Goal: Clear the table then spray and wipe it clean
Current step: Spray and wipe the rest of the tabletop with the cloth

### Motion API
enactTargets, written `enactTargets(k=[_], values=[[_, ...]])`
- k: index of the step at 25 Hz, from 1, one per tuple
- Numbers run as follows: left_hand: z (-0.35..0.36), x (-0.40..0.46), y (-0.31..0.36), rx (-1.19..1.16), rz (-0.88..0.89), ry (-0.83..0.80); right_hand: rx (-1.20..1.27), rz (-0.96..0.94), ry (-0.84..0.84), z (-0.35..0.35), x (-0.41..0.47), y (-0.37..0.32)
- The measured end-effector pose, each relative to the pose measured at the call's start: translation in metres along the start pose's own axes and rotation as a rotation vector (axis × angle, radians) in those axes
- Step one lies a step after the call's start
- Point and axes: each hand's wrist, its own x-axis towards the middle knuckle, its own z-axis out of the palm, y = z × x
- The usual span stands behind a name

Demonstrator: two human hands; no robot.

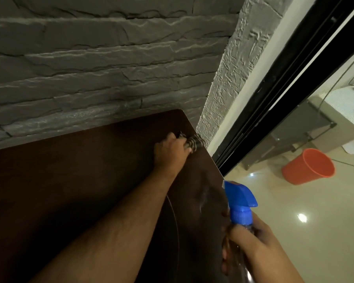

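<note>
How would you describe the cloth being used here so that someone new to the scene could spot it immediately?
Find the dark brown table against the grey stone wall and follow it to its far right corner. There the left hand grips a small bunched cloth. Its light-and-dark striped pattern marks it out from the plain wood around it.

Dark brown table (70,190), striped dark-and-light cloth (194,142), blue spray bottle (240,201) top, orange bucket (309,166), grey stone-textured wall (100,58)
</note>
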Motion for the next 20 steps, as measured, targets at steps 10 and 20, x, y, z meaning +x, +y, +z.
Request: enactTargets(k=[10, 20], values=[[-0.026, -0.015, -0.054, 0.006, -0.141, -0.019, 0.081, 0.012, 0.068, -0.007, -0.007, 0.003], [-0.06, -0.13, -0.147, 0.07, -0.43, 0.151, -0.107, 0.023, -0.092, 0.002, -0.035, 0.014]])
